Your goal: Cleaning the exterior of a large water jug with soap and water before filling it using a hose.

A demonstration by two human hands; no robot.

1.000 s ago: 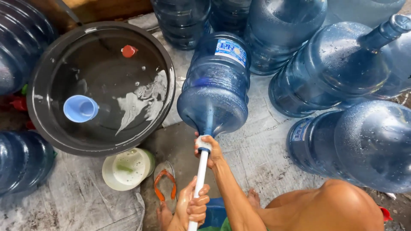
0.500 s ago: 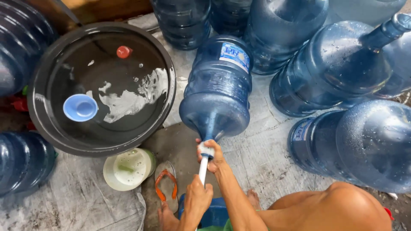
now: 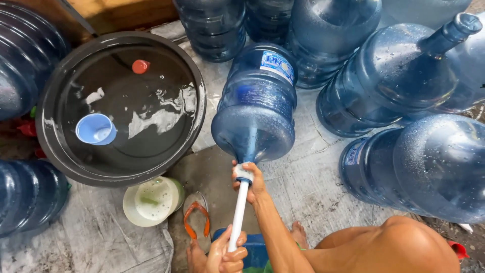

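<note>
A large blue water jug (image 3: 257, 101) lies tilted on the ground with its neck pointing toward me. My right hand (image 3: 251, 181) grips that neck at its white collar. A white rod (image 3: 238, 212) runs from the neck down to my left hand (image 3: 227, 253), which is closed around its lower end. The rod's far end is hidden inside the jug. My feet show at the bottom edge, one on a flip-flop with orange straps (image 3: 196, 220).
A wide black basin (image 3: 198, 101) of water sits at left, with a light blue cup (image 3: 95, 129) and a red cap (image 3: 140, 65) floating in it. A pale small bucket (image 3: 149, 202) stands below it. Several blue jugs (image 3: 394, 81) crowd the right, back and left sides.
My left hand pushed the rod into the jug, then drew it back out and lower. The basin's water rippled, and the red cap and the blue cup drifted.
</note>
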